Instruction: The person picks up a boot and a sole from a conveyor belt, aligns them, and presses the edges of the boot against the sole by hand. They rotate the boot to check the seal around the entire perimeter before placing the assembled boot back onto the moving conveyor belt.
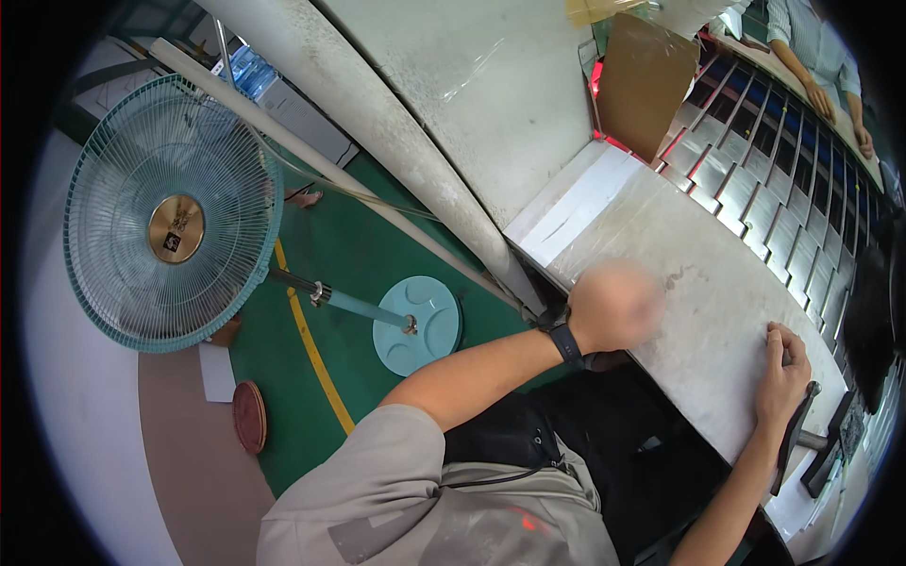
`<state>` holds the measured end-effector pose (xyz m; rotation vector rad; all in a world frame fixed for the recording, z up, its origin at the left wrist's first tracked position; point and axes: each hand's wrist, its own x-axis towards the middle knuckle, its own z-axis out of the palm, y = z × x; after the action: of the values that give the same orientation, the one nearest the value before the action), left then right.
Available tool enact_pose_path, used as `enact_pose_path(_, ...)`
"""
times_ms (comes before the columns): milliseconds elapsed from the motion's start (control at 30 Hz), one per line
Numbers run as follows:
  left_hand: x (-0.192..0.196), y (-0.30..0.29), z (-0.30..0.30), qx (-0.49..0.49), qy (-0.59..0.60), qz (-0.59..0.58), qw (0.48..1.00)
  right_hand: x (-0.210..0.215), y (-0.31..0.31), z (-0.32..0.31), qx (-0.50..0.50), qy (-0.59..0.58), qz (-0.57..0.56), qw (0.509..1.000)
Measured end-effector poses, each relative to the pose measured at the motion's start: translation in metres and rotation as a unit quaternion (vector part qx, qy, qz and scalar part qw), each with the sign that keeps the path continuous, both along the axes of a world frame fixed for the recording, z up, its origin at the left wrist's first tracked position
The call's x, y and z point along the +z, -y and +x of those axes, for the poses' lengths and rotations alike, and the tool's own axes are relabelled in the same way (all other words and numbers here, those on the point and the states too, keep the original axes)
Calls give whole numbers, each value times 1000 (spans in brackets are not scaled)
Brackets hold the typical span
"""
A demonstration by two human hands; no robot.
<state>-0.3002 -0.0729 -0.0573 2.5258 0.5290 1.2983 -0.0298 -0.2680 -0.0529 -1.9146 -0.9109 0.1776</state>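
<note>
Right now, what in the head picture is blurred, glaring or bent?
Head view: heavy blur covers the left hand, so its grip can't be read; the right hand looks clearer; the metal slats show a bright sheen; fisheye distortion bows the worktop's slat-side edge; black vignetting fills the corners.

Fan [132,151] on floor [354,264], left of table [698,236] — conveyor [747,179] along table's right edge — right hand [786,375] on table.
</note>
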Motion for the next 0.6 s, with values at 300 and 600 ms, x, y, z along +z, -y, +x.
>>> enact_pose_path(300,-1,-2,0,2,19,0,1000,-3,-3,0,5,16,3,1000)
enact_pose_path(600,-3,-5,-3,8,11,3,1000,5,-6,-5,-2,8,-10,1000)
